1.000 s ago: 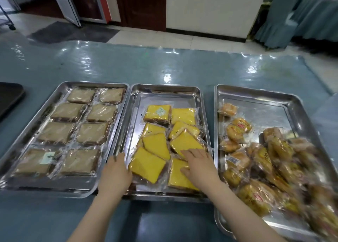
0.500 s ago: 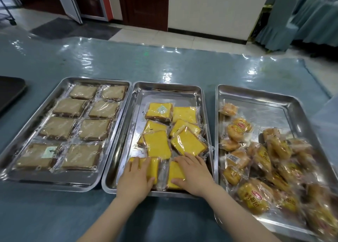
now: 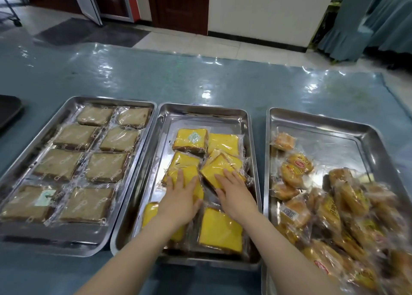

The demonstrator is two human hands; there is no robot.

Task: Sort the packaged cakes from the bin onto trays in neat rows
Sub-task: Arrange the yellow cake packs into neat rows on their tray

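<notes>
On middle tray (image 3: pixel 249 138) | left hand (image 3: pixel 181 197) & right hand (image 3: pixel 235 193) flat, fingers spread, each pressing a yellow cake (image 3: pixel 219 229) pack, gripping nothing | step: straightening rows | next: slide tilted packs square.

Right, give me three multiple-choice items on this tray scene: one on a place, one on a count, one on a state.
1. Which tray are both hands over?
A. left tray
B. middle tray
C. right tray

2. How many brown cakes lie on the left tray?
A. four
B. six
C. eight

3. How do the small orange cakes lie?
A. loose heap
B. neat rows
C. stacked in one column

Answers:
1 B: the left hand and right hand press flat on yellow cakes in the middle tray.
2 C: the brown cakes form two columns of four on the left tray.
3 A: the orange cakes overlap at all angles in the right tray.
</notes>
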